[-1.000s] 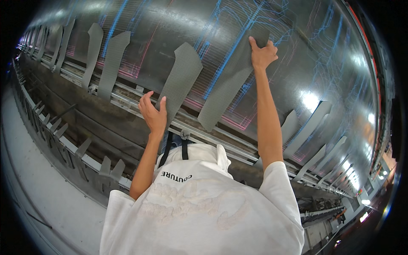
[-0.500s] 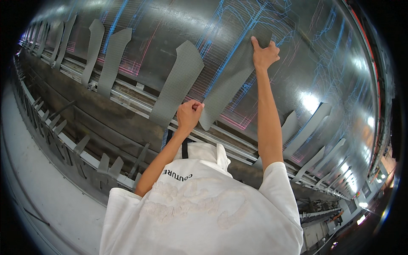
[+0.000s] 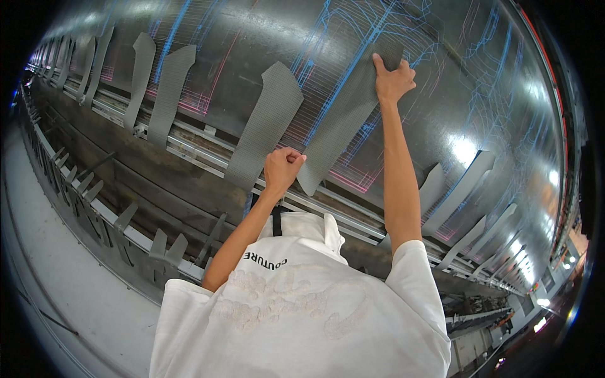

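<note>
A long grey textured strip (image 3: 342, 120) of flat sheet material, perhaps fabric, lies slanting across a dark, shiny surface (image 3: 233, 82) marked with blue and pink lines. At the strip's far end, my right hand (image 3: 395, 82) bears on it, thumb and forefinger apart and the other fingers curled. Closer to me, my left hand (image 3: 283, 169) is closed in a pinch at the strip's left edge; the fingertips' exact hold is partly hidden. Just left of that hand lies a second grey strip (image 3: 266, 123), its lower end hanging over the near rail.
More grey strips (image 3: 171, 88) lie along the surface to the left, and others (image 3: 460, 189) to the right. A metal rail (image 3: 195, 151) borders the near side. Below it runs a frame (image 3: 132, 230) with several upright grey tabs. Machinery (image 3: 479, 318) stands at lower right.
The view has shifted very slightly. Both hands stay at the same places on the strip, and the strip has not visibly moved.
</note>
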Demonstrator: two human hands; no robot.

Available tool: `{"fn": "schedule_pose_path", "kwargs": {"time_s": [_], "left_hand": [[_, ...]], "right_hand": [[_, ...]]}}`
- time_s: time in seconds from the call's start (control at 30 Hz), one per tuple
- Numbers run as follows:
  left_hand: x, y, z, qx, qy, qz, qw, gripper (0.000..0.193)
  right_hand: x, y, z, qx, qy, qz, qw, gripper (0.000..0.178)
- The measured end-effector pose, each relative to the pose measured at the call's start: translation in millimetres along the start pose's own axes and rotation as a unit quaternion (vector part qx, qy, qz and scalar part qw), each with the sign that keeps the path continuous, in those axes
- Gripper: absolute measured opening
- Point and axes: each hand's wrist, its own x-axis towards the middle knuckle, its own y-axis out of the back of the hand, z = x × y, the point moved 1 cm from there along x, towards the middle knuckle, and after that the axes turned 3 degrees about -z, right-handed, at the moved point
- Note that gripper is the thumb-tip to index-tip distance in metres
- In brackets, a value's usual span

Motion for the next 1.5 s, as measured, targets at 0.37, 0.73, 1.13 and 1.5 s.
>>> {"fn": "schedule_pose_path", "kwargs": {"time_s": [0.37, 0.73, 1.13, 1.5], "left_hand": [[2, 0, 2, 0.028, 0.002, -0.006, 1.0, 0.017], [0, 1, -1, 0.081, -0.021, -0.003, 0.997, 0.029], [-28, 32, 2, -0.052, -0.077, 0.007, 0.996, 0.027], [-53, 109, -48, -0.094, -0.09, 0.087, 0.988, 0.027]], "right_hand": [[-1, 4, -7, 0.054, 0.012, -0.006, 0.998, 0.08], [-3, 9, 2, -0.261, 0.292, -0.071, 0.918, 0.079], [-218, 59, -21, -0.138, 0.394, -0.344, 0.841, 0.087], [-276, 71, -56, -0.189, 0.33, -0.35, 0.856, 0.086]]}}
